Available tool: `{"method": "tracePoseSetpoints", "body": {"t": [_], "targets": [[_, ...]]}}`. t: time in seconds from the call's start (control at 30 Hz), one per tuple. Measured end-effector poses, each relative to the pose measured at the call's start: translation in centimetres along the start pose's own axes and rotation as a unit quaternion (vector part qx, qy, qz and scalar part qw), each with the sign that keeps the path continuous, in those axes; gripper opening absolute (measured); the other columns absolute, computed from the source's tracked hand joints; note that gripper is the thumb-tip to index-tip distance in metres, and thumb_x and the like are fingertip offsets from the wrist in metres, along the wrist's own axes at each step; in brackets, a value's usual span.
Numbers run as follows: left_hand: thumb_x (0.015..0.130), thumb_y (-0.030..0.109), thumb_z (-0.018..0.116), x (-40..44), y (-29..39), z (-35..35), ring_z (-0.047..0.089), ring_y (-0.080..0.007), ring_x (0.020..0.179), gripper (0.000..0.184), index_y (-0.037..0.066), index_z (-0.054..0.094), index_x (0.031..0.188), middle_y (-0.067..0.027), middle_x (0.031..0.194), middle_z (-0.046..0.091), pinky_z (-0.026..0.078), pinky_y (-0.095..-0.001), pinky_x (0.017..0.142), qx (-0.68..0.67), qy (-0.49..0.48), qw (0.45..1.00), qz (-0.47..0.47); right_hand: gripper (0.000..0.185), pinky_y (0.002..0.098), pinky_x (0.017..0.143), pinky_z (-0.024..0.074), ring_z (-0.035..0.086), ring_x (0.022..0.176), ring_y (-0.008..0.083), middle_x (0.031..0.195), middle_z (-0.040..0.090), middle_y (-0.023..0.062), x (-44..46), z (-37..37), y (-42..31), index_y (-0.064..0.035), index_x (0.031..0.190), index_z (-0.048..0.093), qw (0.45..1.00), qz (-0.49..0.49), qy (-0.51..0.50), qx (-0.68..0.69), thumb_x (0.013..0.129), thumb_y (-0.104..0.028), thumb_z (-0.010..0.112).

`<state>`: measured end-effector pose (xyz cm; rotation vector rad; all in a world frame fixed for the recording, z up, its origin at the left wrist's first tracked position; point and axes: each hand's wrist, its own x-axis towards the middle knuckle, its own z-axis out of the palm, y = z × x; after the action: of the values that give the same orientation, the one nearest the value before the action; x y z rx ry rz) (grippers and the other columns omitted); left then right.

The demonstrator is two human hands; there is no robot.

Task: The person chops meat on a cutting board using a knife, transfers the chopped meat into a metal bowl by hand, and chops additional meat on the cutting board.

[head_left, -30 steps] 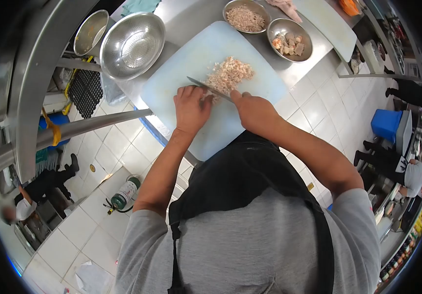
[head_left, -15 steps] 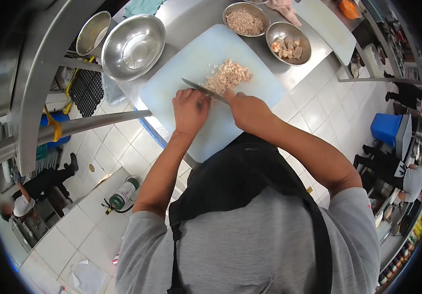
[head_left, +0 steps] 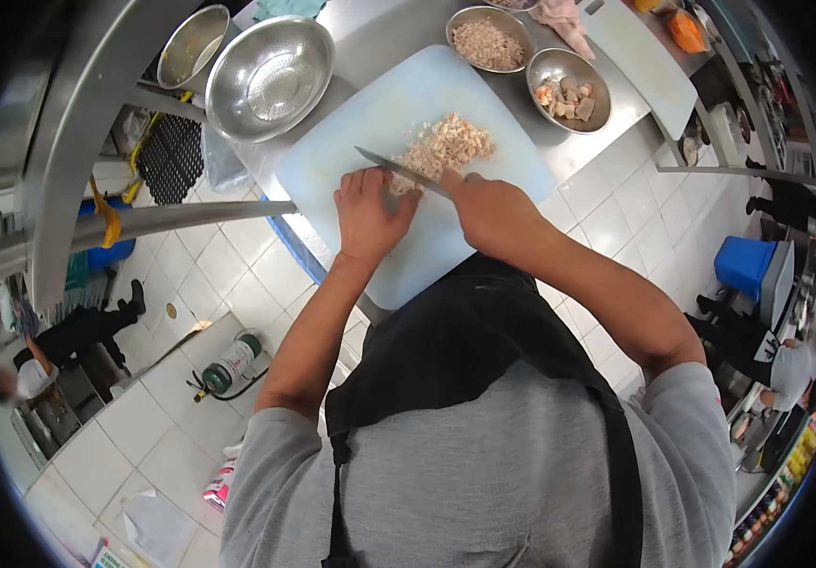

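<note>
A knife (head_left: 406,172) is in my right hand (head_left: 495,213), its blade pointing left across the near edge of a pile of finely chopped pale meat (head_left: 450,142). My left hand (head_left: 368,213) rests just on the near side of the blade with fingers curled and thumb out to the right. Between thumb and fingers shows a small pale piece of meat (head_left: 402,186), partly hidden by the hand. Under all this lies a light blue cutting board (head_left: 431,241).
Beyond the board stand a large metal bowl (head_left: 270,80), a bowl of chopped meat (head_left: 488,43) and a bowl of larger chunks (head_left: 573,97). Another cutting board (head_left: 643,66) lies at right. A metal rail (head_left: 190,220) runs at left. Several people work farther off.
The whole view has shifted slightly. My left thumb stands farther out from the fingers, showing the pale piece between them. Knife and right hand keep nearly the same place over the board.
</note>
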<state>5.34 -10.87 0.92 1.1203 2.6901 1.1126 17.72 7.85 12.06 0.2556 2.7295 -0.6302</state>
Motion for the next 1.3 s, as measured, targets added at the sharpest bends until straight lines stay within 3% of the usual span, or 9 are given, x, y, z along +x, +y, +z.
{"method": "tracePoseSetpoints", "body": {"t": [0.1, 0.2, 0.4, 0.6, 0.77, 0.97, 1.2, 1.3], "targets": [[0.083, 0.028, 0.089, -0.2, 0.6, -0.7, 0.060, -0.0311, 0.113, 0.032, 0.011, 0.073, 0.105, -0.0041, 0.107, 0.069, 0.043, -0.0483, 0.093, 0.049, -0.048, 0.998, 0.015, 0.023, 0.0522, 0.074, 0.0621, 0.077, 0.088, 0.0431, 0.100, 0.072, 0.0269, -0.1, 3.2, 0.9, -0.0005, 0.123, 0.055, 1.000, 0.013, 0.017, 0.008, 0.100, -0.006, 0.055], [0.081, 0.029, 0.091, -0.4, 0.3, -0.2, 0.060, -0.0316, 0.117, 0.037, 0.011, 0.074, 0.108, -0.0051, 0.108, 0.070, 0.045, -0.0483, 0.095, 0.059, -0.040, 0.997, 0.022, 0.024, 0.0528, 0.074, 0.0619, 0.077, 0.087, 0.0442, 0.100, 0.072, 0.0267, 1.0, 2.4, 0.9, -0.0002, 0.124, 0.055, 0.999, -0.021, 0.024, -0.001, 0.100, -0.005, 0.056], [0.082, 0.030, 0.091, -1.1, -0.4, 0.1, 0.060, -0.0310, 0.117, 0.037, 0.011, 0.076, 0.110, -0.0042, 0.109, 0.070, 0.045, -0.0477, 0.094, 0.049, -0.038, 0.998, 0.022, 0.024, 0.0527, 0.074, 0.0620, 0.077, 0.087, 0.0434, 0.099, 0.072, 0.0261, -0.6, 2.2, 0.7, 0.0002, 0.124, 0.056, 1.000, 0.004, -0.010, -0.016, 0.100, -0.004, 0.055], [0.082, 0.031, 0.090, -1.0, 0.6, -0.3, 0.061, -0.0297, 0.115, 0.035, 0.011, 0.077, 0.108, -0.0024, 0.104, 0.070, 0.042, -0.0483, 0.095, 0.042, -0.017, 0.999, 0.025, 0.027, 0.0524, 0.074, 0.0622, 0.077, 0.085, 0.0438, 0.099, 0.071, 0.0265, 0.4, -0.2, 0.3, 0.0009, 0.125, 0.055, 0.999, -0.037, -0.013, -0.032, 0.099, -0.003, 0.057], [0.083, 0.031, 0.089, -1.9, 0.2, -0.2, 0.061, -0.0307, 0.117, 0.036, 0.012, 0.076, 0.111, -0.0034, 0.109, 0.071, 0.044, -0.0481, 0.096, 0.061, -0.027, 0.997, 0.029, 0.026, 0.0526, 0.073, 0.0619, 0.077, 0.084, 0.0433, 0.097, 0.071, 0.0255, -0.6, 3.0, 0.9, 0.0006, 0.124, 0.055, 0.999, -0.028, 0.003, -0.019, 0.098, -0.004, 0.057], [0.083, 0.029, 0.089, -2.0, 0.5, 0.1, 0.061, -0.0306, 0.116, 0.032, 0.012, 0.076, 0.107, -0.0033, 0.108, 0.071, 0.044, -0.0475, 0.095, 0.053, -0.002, 0.998, 0.017, 0.026, 0.0525, 0.070, 0.0615, 0.076, 0.084, 0.0434, 0.097, 0.070, 0.0263, -0.4, 0.4, 0.7, 0.0009, 0.124, 0.055, 0.999, -0.052, 0.009, -0.015, 0.099, -0.005, 0.057], [0.085, 0.027, 0.090, -2.3, 0.3, 0.2, 0.061, -0.0298, 0.114, 0.028, 0.013, 0.078, 0.106, -0.0035, 0.106, 0.070, 0.044, -0.0469, 0.093, 0.069, -0.012, 0.997, 0.028, 0.026, 0.0533, 0.070, 0.0610, 0.076, 0.085, 0.0426, 0.098, 0.070, 0.0272, 0.8, 2.3, 1.0, -0.0002, 0.125, 0.056, 0.997, -0.068, 0.013, -0.017, 0.099, -0.005, 0.056], [0.084, 0.029, 0.091, -2.6, 0.4, 0.2, 0.061, -0.0299, 0.113, 0.030, 0.014, 0.078, 0.106, -0.0030, 0.105, 0.070, 0.043, -0.0463, 0.093, 0.068, 0.004, 0.997, 0.018, 0.033, 0.0561, 0.074, 0.0594, 0.074, 0.086, 0.0469, 0.100, 0.070, 0.0275, 0.0, 0.0, 0.2, 0.0002, 0.125, 0.052, 0.999, -0.046, -0.018, -0.009, 0.093, 0.002, 0.059]]}}
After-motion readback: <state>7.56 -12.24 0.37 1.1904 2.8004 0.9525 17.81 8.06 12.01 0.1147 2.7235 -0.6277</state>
